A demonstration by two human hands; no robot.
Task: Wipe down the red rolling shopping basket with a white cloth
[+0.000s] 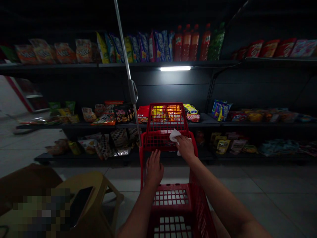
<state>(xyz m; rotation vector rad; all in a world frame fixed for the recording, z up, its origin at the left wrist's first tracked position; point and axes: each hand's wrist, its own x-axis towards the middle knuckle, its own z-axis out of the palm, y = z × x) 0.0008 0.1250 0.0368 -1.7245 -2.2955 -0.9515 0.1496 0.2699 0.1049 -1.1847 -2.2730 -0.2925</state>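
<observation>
A red plastic shopping cart (166, 194) with grid walls stands in front of me, its upright mesh panel (166, 127) at the far end. My right hand (185, 147) is closed on a white cloth or tissue (174, 135), which lies against the top of the cart below that panel. My left hand (154, 168) is over the left part of the cart, fingers stretched forward and holding nothing. Whether its fingertips touch the cart, I cannot tell.
Dark shelves (208, 124) hold snack packets and soda bottles (187, 43); a light tube (175, 68) glows beneath one. A metal pole (123, 49) rises left of the cart. At lower left, a yellowish stool (95, 185) bears a phone (80, 203).
</observation>
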